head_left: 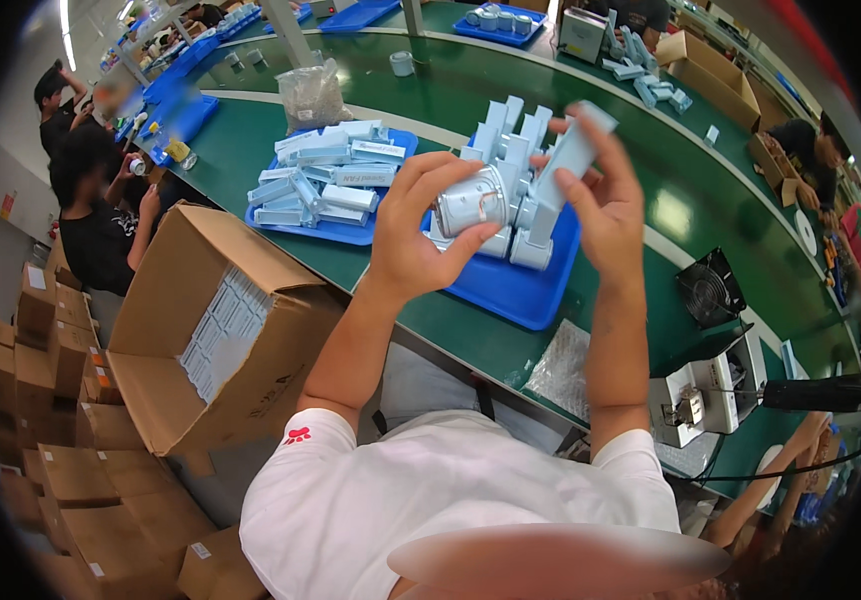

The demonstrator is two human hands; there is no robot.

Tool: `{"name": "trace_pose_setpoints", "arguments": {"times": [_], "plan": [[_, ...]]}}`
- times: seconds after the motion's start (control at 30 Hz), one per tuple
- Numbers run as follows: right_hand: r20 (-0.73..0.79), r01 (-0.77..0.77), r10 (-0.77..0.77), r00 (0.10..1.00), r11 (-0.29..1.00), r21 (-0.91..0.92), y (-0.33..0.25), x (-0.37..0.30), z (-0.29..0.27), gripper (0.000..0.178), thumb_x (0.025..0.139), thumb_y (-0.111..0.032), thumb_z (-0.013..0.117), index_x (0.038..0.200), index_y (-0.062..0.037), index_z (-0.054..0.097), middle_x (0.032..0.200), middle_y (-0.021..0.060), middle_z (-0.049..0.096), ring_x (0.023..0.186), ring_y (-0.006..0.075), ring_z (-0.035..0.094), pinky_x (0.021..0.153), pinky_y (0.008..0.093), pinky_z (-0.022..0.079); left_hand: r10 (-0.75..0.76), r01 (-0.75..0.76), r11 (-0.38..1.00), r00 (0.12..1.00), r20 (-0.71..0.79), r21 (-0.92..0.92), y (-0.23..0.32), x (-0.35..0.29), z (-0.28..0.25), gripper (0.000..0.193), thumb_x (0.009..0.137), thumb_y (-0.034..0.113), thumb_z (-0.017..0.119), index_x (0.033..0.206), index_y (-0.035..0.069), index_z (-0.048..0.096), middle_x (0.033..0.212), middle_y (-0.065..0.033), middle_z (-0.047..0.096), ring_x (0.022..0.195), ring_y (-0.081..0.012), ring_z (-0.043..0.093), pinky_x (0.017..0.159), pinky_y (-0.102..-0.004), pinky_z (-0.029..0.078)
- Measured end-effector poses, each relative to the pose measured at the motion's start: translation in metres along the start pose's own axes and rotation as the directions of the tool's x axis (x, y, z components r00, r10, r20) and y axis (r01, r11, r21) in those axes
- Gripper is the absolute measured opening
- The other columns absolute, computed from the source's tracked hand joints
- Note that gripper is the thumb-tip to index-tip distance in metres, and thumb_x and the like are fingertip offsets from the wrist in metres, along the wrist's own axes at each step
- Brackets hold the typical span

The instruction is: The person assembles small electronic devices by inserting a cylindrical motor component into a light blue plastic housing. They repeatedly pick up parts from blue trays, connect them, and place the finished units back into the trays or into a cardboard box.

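Observation:
My left hand (pixel 412 240) is closed around a light blue cylindrical housing (pixel 474 198), its face turned to the right with a reddish wire across it. In my right hand (pixel 612 210) a long light blue plastic handle (pixel 582 150) is pinched between thumb and fingers, slightly blurred. Both hands are raised over a blue tray (pixel 525 312). In that tray stand several light blue handle-shaped pieces (pixel 513 160) joined to rounded bases, partly hidden by my hands. To the left, another blue tray (pixel 350 233) holds a pile of long light blue plastic pieces (pixel 325 175).
An open cardboard box (pixel 280 375) with light blue pieces inside stands at the table's left edge. A clear bag (pixel 312 98) sits behind the left tray. Bubble wrap (pixel 562 365), a black fan (pixel 710 288), a fixture (pixel 685 405) and a black-handled tool (pixel 820 392) lie right. Co-workers surround the tables.

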State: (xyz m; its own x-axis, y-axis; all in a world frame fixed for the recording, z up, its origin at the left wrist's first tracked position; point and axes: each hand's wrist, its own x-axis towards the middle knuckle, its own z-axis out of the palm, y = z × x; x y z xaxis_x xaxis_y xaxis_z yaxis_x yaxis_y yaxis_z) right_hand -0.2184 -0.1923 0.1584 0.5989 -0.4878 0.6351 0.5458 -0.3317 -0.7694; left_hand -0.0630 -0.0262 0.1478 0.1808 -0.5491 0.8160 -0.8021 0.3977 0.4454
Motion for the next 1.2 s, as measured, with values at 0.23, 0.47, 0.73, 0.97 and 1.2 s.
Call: {"name": "trace_pose_setpoints", "arguments": {"times": [0.23, 0.47, 0.73, 0.97, 1.2], "plan": [[-0.321, 0.105, 0.025, 0.947, 0.919, 0.381, -0.016, 0.003, -0.010, 0.068, 0.097, -0.003, 0.059, 0.154, -0.0035, 0.022, 0.135, 0.0293, 0.053, 0.111, 0.0422, 0.067, 0.088, 0.0445, 0.063, -0.309, 0.367, 0.914, 0.905, 0.292, -0.170, -0.001, -0.009, 0.018, 0.055, 0.082, 0.015, 0.081, 0.125, -0.001, 0.051, 0.106, -0.0143, 0.067, 0.094, -0.0193, 0.070, 0.080, -0.0287, 0.056], [-0.263, -0.049, 0.147, 0.954, 0.936, 0.348, -0.007, 0.005, -0.011, 0.062, 0.098, -0.012, 0.060, 0.148, 0.0016, 0.027, 0.139, 0.0295, 0.051, 0.114, 0.0414, 0.066, 0.088, 0.0439, 0.061, -0.238, 0.311, 0.915, 0.931, 0.277, -0.259, 0.004, -0.005, 0.027, 0.049, 0.081, 0.037, 0.083, 0.109, 0.004, 0.060, 0.085, -0.0128, 0.067, 0.066, -0.0230, 0.065, 0.063, -0.0295, 0.051], [-0.166, -0.029, 0.098, 0.981, 0.927, 0.373, -0.010, 0.003, -0.004, 0.072, 0.094, -0.004, 0.063, 0.154, -0.0023, 0.023, 0.138, 0.0300, 0.051, 0.107, 0.0438, 0.069, 0.089, 0.0478, 0.062, -0.326, 0.439, 0.881, 0.833, 0.448, -0.175, 0.010, 0.002, 0.012, 0.046, 0.086, 0.028, 0.080, 0.116, 0.002, 0.055, 0.098, -0.0116, 0.069, 0.089, -0.0156, 0.069, 0.081, -0.0282, 0.053], [-0.020, -0.005, 0.011, 1.000, 0.955, 0.295, -0.010, -0.001, -0.004, 0.083, 0.088, 0.000, 0.068, 0.157, -0.0048, 0.021, 0.134, 0.0301, 0.055, 0.107, 0.0417, 0.070, 0.090, 0.0475, 0.060, -0.369, 0.493, 0.823, 0.842, 0.394, -0.282, 0.009, 0.000, 0.014, 0.048, 0.086, 0.029, 0.079, 0.117, 0.003, 0.053, 0.108, -0.0109, 0.067, 0.098, -0.0153, 0.067, 0.082, -0.0285, 0.052], [0.180, 0.030, -0.097, 0.979, 0.939, 0.341, 0.000, -0.002, -0.004, 0.085, 0.087, 0.001, 0.070, 0.157, -0.0036, 0.022, 0.127, 0.0291, 0.061, 0.106, 0.0376, 0.071, 0.093, 0.0451, 0.058, -0.453, 0.692, 0.422, 0.721, 0.525, -0.586, -0.002, -0.011, 0.012, 0.064, 0.091, 0.037, 0.076, 0.137, 0.003, 0.048, 0.114, -0.0081, 0.069, 0.098, -0.0164, 0.069, 0.082, -0.0301, 0.056]]}}
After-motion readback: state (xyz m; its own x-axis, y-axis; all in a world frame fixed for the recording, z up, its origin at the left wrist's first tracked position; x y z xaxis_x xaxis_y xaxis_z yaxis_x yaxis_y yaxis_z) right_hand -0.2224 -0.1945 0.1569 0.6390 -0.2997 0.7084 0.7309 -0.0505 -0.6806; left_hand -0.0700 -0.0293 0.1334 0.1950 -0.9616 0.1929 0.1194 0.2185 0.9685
